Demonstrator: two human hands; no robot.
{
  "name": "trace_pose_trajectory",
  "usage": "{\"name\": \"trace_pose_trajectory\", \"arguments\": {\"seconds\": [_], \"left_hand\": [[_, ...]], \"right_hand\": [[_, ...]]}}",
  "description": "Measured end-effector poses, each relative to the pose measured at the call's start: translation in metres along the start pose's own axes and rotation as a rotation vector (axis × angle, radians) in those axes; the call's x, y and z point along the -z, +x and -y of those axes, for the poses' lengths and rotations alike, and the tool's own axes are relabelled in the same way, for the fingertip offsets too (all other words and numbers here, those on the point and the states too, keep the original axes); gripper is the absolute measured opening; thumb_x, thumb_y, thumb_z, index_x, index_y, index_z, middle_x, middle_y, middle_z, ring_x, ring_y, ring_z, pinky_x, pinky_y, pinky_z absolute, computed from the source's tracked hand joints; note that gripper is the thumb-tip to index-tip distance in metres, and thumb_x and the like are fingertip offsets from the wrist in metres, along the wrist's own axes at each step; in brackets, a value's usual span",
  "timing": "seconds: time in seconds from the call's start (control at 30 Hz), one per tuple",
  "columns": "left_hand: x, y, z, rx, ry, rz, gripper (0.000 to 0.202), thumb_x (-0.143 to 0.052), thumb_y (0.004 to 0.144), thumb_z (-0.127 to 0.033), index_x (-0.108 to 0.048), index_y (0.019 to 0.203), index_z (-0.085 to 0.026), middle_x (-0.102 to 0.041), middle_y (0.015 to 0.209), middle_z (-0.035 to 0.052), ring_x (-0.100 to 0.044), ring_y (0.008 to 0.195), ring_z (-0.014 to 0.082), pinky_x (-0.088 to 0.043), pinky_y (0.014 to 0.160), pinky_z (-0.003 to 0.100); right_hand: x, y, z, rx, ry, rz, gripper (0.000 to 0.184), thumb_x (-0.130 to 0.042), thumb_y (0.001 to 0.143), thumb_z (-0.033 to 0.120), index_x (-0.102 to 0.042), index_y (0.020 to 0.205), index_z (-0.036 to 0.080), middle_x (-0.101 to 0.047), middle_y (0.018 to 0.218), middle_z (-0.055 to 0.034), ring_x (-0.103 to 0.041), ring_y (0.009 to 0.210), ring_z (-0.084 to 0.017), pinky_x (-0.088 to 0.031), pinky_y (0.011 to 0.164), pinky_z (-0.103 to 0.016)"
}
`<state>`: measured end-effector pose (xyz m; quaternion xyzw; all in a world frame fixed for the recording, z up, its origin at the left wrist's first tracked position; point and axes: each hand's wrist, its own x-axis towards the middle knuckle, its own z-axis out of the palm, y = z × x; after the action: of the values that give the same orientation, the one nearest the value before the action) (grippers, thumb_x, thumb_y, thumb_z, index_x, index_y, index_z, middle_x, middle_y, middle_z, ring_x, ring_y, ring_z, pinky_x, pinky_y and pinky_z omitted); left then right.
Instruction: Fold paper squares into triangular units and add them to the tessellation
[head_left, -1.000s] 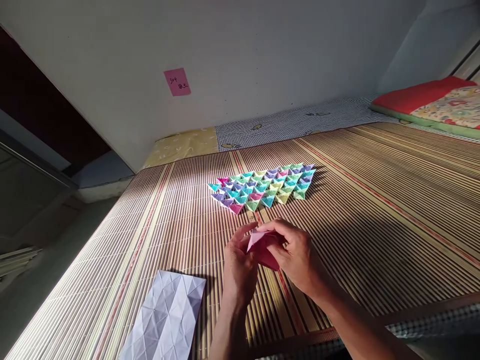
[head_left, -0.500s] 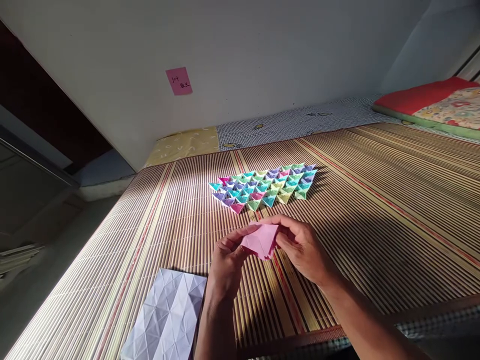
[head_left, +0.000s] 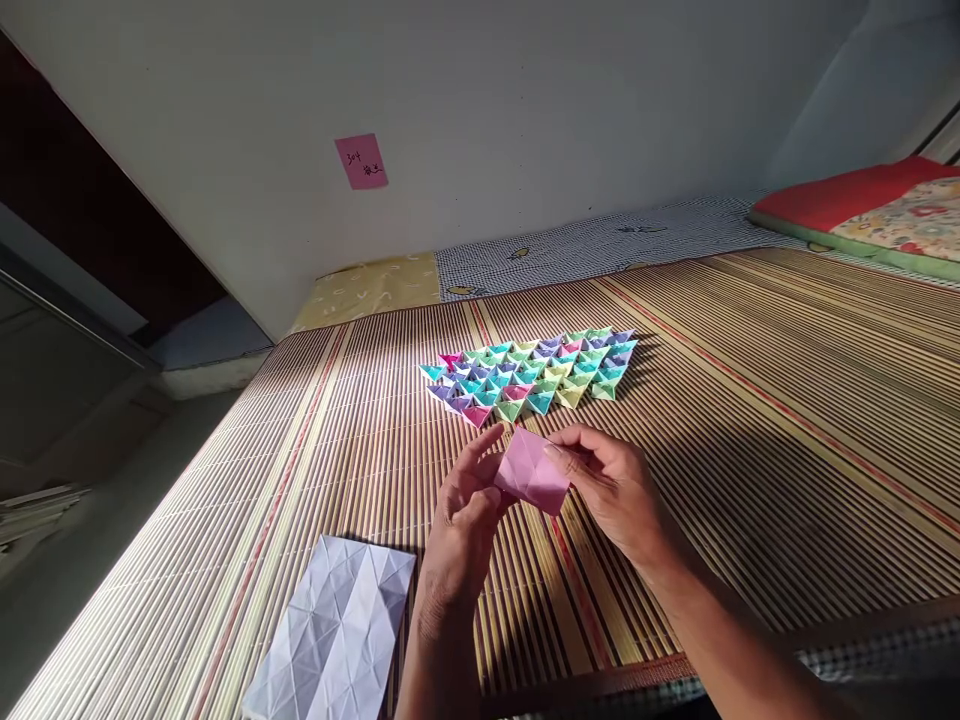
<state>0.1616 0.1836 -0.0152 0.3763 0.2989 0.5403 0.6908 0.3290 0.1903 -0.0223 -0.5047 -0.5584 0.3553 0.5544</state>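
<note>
Above the mat, a creased piece of pink folded paper (head_left: 531,475) is held up between both hands. My right hand (head_left: 611,490) pinches its right edge, thumb on the near face. My left hand (head_left: 466,515) has its thumb at the lower left corner, with the index finger lifted off; the other fingers are partly hidden behind. Just beyond stand rows of small folded paper boats (head_left: 529,375) in pink, green, blue, purple and yellow. Left of my left forearm lies a white sheet (head_left: 334,630) with a grid of triangular creases.
Everything rests on a striped bamboo mat (head_left: 225,480) with red lines. Behind it runs patterned cloth (head_left: 570,245) along the wall, which bears a pink note (head_left: 361,162). A folded red and floral quilt (head_left: 862,205) lies at the far right. The mat's left edge drops to the floor.
The pink paper has turned from a pointed, layered shape to a squarish face and shifted slightly right. My left index finger has lifted off it; my right thumb is now on its front.
</note>
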Motion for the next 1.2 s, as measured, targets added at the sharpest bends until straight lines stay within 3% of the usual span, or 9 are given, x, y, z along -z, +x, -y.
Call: {"name": "trace_pose_trajectory", "arguments": {"seconds": [0.13,0.23,0.33,0.47,0.7,0.87,1.0,1.07,1.2], "left_hand": [[0.001,0.004,0.004,-0.031,0.14,-0.088,0.034,-0.084,0.074,-0.032,-0.076,0.101,-0.014,-0.079,0.09,0.0095,-0.07,0.077,0.0203,-0.054,0.074,0.031],[0.001,0.006,0.011,-0.025,0.231,-0.145,0.028,-0.088,0.069,-0.035,-0.073,0.078,-0.013,-0.074,0.069,0.006,-0.067,0.063,0.0178,-0.053,0.065,0.028],[-0.001,0.005,0.014,-0.001,0.324,-0.133,0.029,-0.086,0.073,-0.038,-0.072,0.073,-0.013,-0.071,0.064,0.0044,-0.063,0.059,0.0149,-0.049,0.059,0.024],[-0.003,0.002,0.012,0.058,0.411,-0.064,0.031,-0.086,0.073,-0.04,-0.07,0.067,-0.013,-0.065,0.06,0.002,-0.057,0.055,0.0117,-0.044,0.054,0.021],[0.003,0.001,0.003,0.025,0.452,0.045,0.035,-0.077,0.083,-0.046,-0.069,0.073,-0.014,-0.068,0.065,0.0047,-0.063,0.061,0.014,-0.05,0.06,0.024],[-0.001,-0.001,0.002,-0.049,0.269,0.083,0.031,-0.082,0.082,-0.035,-0.065,0.104,-0.021,-0.073,0.094,0.0049,-0.068,0.082,0.0173,-0.053,0.075,0.027],[-0.002,-0.003,0.002,0.025,0.319,0.191,0.019,-0.079,0.085,-0.034,-0.074,0.092,-0.017,-0.073,0.087,0.0061,-0.066,0.077,0.0156,-0.051,0.073,0.025],[0.001,-0.001,0.003,0.061,0.281,0.169,0.024,-0.08,0.082,-0.037,-0.078,0.089,-0.014,-0.072,0.079,0.0062,-0.064,0.071,0.0139,-0.05,0.069,0.024],[0.01,0.004,0.005,0.127,0.073,-0.036,0.033,-0.088,0.072,-0.04,-0.082,0.089,-0.012,-0.07,0.072,0.0046,-0.058,0.062,0.0099,-0.048,0.061,0.02]], "right_hand": [[-0.002,-0.004,0.006,0.088,-0.087,0.063,0.019,-0.064,0.093,0.036,-0.07,0.085,0.019,-0.069,0.074,-0.0021,-0.061,0.063,-0.016,-0.047,0.058,-0.026],[-0.004,-0.005,0.01,0.121,-0.13,0.099,0.016,-0.064,0.093,0.033,-0.072,0.09,0.019,-0.073,0.083,-0.0045,-0.066,0.072,-0.019,-0.051,0.065,-0.028],[-0.004,-0.005,0.013,0.136,-0.13,0.116,0.014,-0.067,0.09,0.032,-0.074,0.09,0.02,-0.075,0.085,-0.0046,-0.067,0.075,-0.019,-0.053,0.069,-0.029],[0.0,-0.003,0.012,0.065,-0.085,0.11,0.022,-0.065,0.091,0.036,-0.071,0.078,0.02,-0.07,0.072,-0.0026,-0.062,0.065,-0.017,-0.048,0.059,-0.027],[0.005,0.001,0.001,-0.074,0.025,-0.017,0.028,-0.067,0.088,0.045,-0.07,0.08,0.017,-0.063,0.068,-0.0006,-0.055,0.061,-0.015,-0.042,0.054,-0.025],[0.0,-0.001,0.005,-0.083,0.013,0.053,0.029,-0.065,0.089,0.044,-0.069,0.078,0.018,-0.062,0.067,-0.0003,-0.054,0.061,-0.015,-0.04,0.053,-0.024],[-0.005,-0.003,0.005,-0.124,0.074,0.15,0.03,-0.065,0.089,0.043,-0.067,0.073,0.018,-0.062,0.067,-0.0003,-0.056,0.062,-0.015,-0.043,0.056,-0.024],[-0.006,-0.002,0.003,-0.134,0.06,0.162,0.032,-0.065,0.089,0.045,-0.067,0.072,0.017,-0.061,0.066,-0.0003,-0.056,0.063,-0.015,-0.042,0.057,-0.024],[-0.003,0.0,-0.002,-0.103,0.032,0.17,0.032,-0.064,0.089,0.046,-0.068,0.075,0.017,-0.058,0.066,0.0004,-0.051,0.061,-0.014,-0.039,0.055,-0.024]]}}
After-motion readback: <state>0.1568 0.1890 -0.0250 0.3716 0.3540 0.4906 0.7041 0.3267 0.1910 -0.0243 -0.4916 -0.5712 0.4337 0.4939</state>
